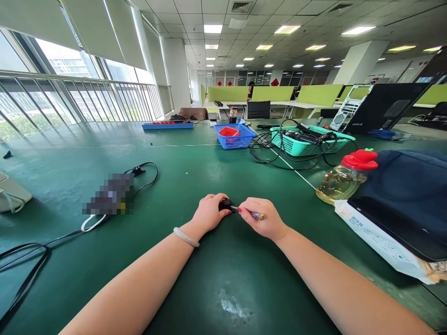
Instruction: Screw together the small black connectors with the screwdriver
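Note:
My left hand (209, 211) rests on the green table (195, 177), its fingers curled round a small black part (226, 204). My right hand (260, 218) is closed on a thin tool (252, 213) with a dark handle. The tool's metal tip touches the black part between the two hands. A pale bangle sits on my left wrist.
A blurred-out object with black and white cables (108, 197) lies at the left. A blue basket (234, 135) and a teal basket of cables (307, 139) stand farther back. A red-capped bottle (344, 182), a white box (384, 242) and a dark bag (408, 186) are at the right.

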`<state>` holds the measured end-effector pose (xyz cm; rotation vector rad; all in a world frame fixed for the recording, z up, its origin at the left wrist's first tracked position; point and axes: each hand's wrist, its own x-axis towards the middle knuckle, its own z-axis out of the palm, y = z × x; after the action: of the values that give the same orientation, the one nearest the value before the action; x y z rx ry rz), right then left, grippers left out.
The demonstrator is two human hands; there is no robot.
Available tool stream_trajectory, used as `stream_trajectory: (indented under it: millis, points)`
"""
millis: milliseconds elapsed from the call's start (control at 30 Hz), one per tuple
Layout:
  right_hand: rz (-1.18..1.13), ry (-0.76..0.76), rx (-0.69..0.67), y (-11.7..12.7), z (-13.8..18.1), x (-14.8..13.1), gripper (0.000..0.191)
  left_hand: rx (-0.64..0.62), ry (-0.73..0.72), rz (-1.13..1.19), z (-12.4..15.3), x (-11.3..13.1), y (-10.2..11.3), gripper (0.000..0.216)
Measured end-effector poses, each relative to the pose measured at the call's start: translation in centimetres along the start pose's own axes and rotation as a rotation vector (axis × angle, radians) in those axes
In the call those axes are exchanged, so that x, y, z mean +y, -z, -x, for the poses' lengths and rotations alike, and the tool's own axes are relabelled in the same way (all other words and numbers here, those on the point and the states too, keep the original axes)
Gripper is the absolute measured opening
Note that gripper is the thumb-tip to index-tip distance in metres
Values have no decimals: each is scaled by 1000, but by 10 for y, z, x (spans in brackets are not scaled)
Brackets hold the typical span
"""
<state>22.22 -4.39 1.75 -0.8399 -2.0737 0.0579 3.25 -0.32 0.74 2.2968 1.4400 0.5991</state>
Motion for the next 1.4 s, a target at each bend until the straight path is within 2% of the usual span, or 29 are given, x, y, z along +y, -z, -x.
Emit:
stream_trajectory:
  millis: [200,367,467,633,833,1033,1233,1400]
  points:
    - [-293,-472,152,-5,0,9,46,1,-10,7,0,0,1,29]
    - [-452,-688,235,-10,0,15,53,0,-7,20,0,0,1,29]
    - [-516,-738,279,-11,0,17,54,0,-3,20,0,0,1,28]
    - [-517,-727,305,-9,1,15,54,-4,0,26,0,1,2,27]
    - [-561,-760,403,-8,0,19,53,-1,6,26,1,1,2,26]
    - [-739,-842,321,-12,-2,26,51,-9,3,38,0,0,2,27]
    - [-890,-941,330,-14,-3,31,51,-17,1,25,1,0,2,28]
    - [-1010,-1047,239,-13,-3,30,51,-14,1,30,1,1,3,26]
